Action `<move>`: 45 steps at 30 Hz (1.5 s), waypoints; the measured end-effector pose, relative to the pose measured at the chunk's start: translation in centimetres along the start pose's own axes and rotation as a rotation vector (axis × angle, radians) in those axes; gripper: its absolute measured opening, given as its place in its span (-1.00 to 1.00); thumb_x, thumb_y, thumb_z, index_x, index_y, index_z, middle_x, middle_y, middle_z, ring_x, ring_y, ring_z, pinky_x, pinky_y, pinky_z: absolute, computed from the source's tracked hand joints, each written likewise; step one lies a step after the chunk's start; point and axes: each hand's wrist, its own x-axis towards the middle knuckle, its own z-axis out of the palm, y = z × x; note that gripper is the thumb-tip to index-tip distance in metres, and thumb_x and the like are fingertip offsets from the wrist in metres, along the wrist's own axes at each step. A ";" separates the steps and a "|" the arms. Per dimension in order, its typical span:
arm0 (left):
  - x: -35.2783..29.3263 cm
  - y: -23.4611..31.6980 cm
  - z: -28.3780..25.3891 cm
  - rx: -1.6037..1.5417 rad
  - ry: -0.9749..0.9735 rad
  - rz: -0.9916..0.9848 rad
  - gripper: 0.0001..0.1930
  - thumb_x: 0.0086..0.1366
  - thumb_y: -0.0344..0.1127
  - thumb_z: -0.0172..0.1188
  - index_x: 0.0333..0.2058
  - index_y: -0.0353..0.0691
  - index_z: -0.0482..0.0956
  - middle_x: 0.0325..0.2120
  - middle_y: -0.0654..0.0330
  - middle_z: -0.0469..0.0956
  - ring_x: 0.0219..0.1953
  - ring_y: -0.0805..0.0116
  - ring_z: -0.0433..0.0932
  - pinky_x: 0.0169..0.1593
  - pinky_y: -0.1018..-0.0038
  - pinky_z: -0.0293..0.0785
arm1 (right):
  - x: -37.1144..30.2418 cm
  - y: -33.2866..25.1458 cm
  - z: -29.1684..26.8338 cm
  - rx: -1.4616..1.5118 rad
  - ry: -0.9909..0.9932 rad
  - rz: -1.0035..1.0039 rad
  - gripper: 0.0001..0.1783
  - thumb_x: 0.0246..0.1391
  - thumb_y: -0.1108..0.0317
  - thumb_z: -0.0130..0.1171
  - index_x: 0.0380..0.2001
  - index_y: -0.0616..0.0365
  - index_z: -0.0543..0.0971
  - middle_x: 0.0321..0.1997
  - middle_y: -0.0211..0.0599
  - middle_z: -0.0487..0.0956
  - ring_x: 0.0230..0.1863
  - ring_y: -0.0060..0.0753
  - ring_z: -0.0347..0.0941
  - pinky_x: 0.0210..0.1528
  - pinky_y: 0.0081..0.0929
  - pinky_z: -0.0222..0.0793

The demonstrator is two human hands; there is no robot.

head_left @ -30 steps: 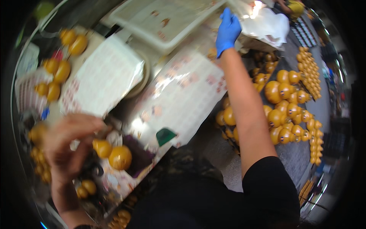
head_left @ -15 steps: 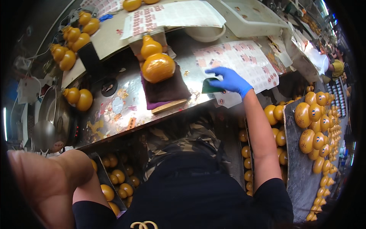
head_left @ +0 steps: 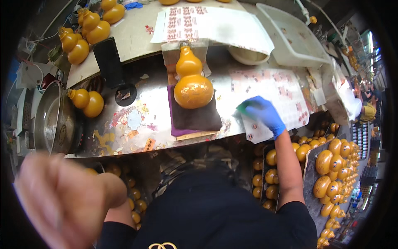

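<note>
My right hand (head_left: 267, 114), in a blue glove, is closed on a flat green scraper (head_left: 243, 108) at the near left corner of a white sheet of red prints (head_left: 286, 97). Glossy and orange-yellow, a gourd (head_left: 193, 91) lies on a dark folded cloth (head_left: 195, 121), its narrow end pointing away from me. Gold flecks show on its wide bulb. The gourd is to the left of my right hand, apart from it. Raised close at the lower left, my bare left hand (head_left: 58, 199) is smeared by motion, so its fingers cannot be made out.
At the left a metal pan (head_left: 49, 118) stands beside another gourd (head_left: 87, 102). A black phone-like slab (head_left: 108, 58) stands on a round base. More gourds fill a rack (head_left: 309, 178) at the right. A white plastic tub (head_left: 296, 37) and a bowl (head_left: 248, 56) are at the back.
My right hand has closed on the green scraper, which lay on the table under its spread fingers. My left hand has moved and blurred. The view has shifted, so the table appears further right.
</note>
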 end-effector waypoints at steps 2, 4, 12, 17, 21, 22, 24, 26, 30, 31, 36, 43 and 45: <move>-2.0 -5.7 -2.8 0.322 0.066 -0.085 -0.87 0.25 -0.45 0.05 -0.23 -0.31 0.46 -0.45 0.20 0.47 -0.40 0.43 0.47 -0.22 0.51 0.34 | 0.0 -0.3 0.2 0.590 0.025 -0.007 -0.66 0.08 0.42 0.15 -0.04 0.25 0.50 -0.08 -0.29 0.54 -0.10 -0.42 0.48 0.01 -0.49 0.39; -5.3 -11.0 -7.9 0.723 -0.012 -0.341 -0.71 0.37 -0.31 0.00 0.00 -0.28 0.40 -0.25 0.20 0.48 -0.20 0.42 0.50 -0.05 0.45 0.43 | 0.0 -2.2 1.2 0.860 -0.015 -0.122 -0.61 0.16 0.31 -0.04 -0.01 0.31 0.46 -0.16 -0.21 0.56 -0.12 -0.31 0.50 0.01 -0.37 0.41; -11.9 -16.9 -11.9 0.609 0.130 -1.070 -0.46 0.46 -0.06 -0.18 0.24 -0.33 0.16 0.18 0.06 0.26 0.26 0.28 0.22 0.31 0.40 0.10 | 4.4 -6.8 7.8 0.635 -0.239 0.136 -0.49 0.28 -0.10 -0.15 -0.09 0.08 0.55 -0.73 -0.55 0.29 -0.76 -0.69 0.13 -0.70 -0.70 0.05; -12.3 -18.4 -10.0 0.405 0.216 -1.181 -0.36 0.43 -0.01 -0.12 0.28 -0.38 0.07 0.22 0.05 0.23 0.28 0.30 0.21 0.32 0.40 0.07 | 5.5 -7.5 9.4 0.418 -0.194 0.184 -0.46 0.17 -0.16 0.02 -0.21 0.14 0.58 -0.71 -0.50 0.36 -0.72 -0.66 0.23 -0.66 -0.70 0.13; -12.7 -18.9 -10.3 0.383 0.277 -1.172 -0.39 0.36 -0.19 0.08 0.26 -0.40 0.13 0.13 0.11 0.35 0.17 0.40 0.32 0.25 0.51 0.16 | 5.5 -8.3 10.0 0.236 -0.194 -0.035 -0.41 0.12 -0.15 0.11 -0.20 0.25 0.56 -0.53 -0.48 0.42 -0.52 -0.70 0.27 -0.46 -0.70 0.22; -12.7 -19.0 -10.4 0.384 0.272 -1.175 -0.39 0.36 -0.19 0.08 0.26 -0.40 0.13 0.13 0.11 0.35 0.17 0.40 0.32 0.25 0.51 0.16 | 5.5 -8.3 9.9 0.245 -0.209 -0.017 -0.41 0.11 -0.16 0.12 -0.20 0.24 0.56 -0.52 -0.48 0.42 -0.51 -0.70 0.27 -0.44 -0.70 0.23; -12.7 -19.0 -10.6 0.384 0.261 -1.177 -0.40 0.37 -0.19 0.07 0.26 -0.40 0.13 0.13 0.11 0.35 0.17 0.40 0.32 0.25 0.50 0.17 | 5.5 -8.4 9.8 0.259 -0.239 0.014 -0.41 0.10 -0.17 0.12 -0.19 0.23 0.56 -0.50 -0.47 0.43 -0.48 -0.70 0.27 -0.40 -0.69 0.24; -12.6 -18.9 -10.3 0.395 0.260 -1.190 -0.39 0.38 -0.17 0.05 0.26 -0.40 0.12 0.14 0.10 0.34 0.18 0.40 0.32 0.25 0.50 0.16 | 5.5 -8.4 9.7 0.262 -0.249 0.033 -0.39 0.10 -0.19 0.12 -0.17 0.22 0.55 -0.51 -0.48 0.44 -0.51 -0.71 0.29 -0.42 -0.71 0.24; -12.4 -18.2 -11.2 0.373 0.196 -1.186 -0.26 0.30 -0.12 0.16 0.28 -0.40 0.06 0.21 0.06 0.24 0.24 0.32 0.26 0.28 0.46 0.13 | 6.2 -7.2 9.2 0.283 -0.306 0.021 -0.38 0.08 -0.18 0.15 -0.11 0.22 0.53 -0.52 -0.51 0.45 -0.53 -0.75 0.30 -0.42 -0.77 0.25; -12.9 -18.1 -12.2 0.442 0.104 -1.155 -0.22 0.27 -0.12 0.21 0.29 -0.41 0.04 0.22 0.05 0.22 0.25 0.30 0.24 0.29 0.45 0.13 | 6.4 -7.0 9.4 0.258 -0.301 -0.037 -0.38 0.08 -0.17 0.16 -0.11 0.22 0.53 -0.51 -0.51 0.45 -0.53 -0.76 0.31 -0.41 -0.77 0.26; -13.4 -18.0 -13.3 0.494 0.010 -1.129 -0.14 0.16 -0.17 0.34 0.29 -0.38 0.05 0.22 0.02 0.23 0.24 0.26 0.27 0.26 0.44 0.19 | 6.4 -6.9 9.7 0.266 -0.277 -0.118 -0.39 0.06 -0.10 0.21 -0.08 0.24 0.52 -0.51 -0.52 0.46 -0.52 -0.75 0.33 -0.36 -0.75 0.30; -13.4 -17.7 -13.3 0.487 -0.023 -1.128 -0.18 0.17 -0.24 0.32 0.29 -0.36 0.07 0.20 0.03 0.25 0.22 0.27 0.29 0.24 0.44 0.21 | 6.7 -6.5 9.3 0.232 -0.312 -0.132 -0.42 0.06 -0.03 0.25 -0.04 0.25 0.51 -0.51 -0.50 0.50 -0.50 -0.73 0.40 -0.33 -0.73 0.33; -13.5 -17.8 -13.4 0.484 -0.027 -1.117 -0.18 0.17 -0.24 0.32 0.29 -0.35 0.07 0.20 0.03 0.26 0.22 0.28 0.30 0.24 0.44 0.21 | 6.5 -6.6 9.3 0.247 -0.313 -0.130 -0.42 0.06 -0.02 0.25 -0.04 0.24 0.51 -0.50 -0.50 0.51 -0.49 -0.73 0.41 -0.33 -0.72 0.34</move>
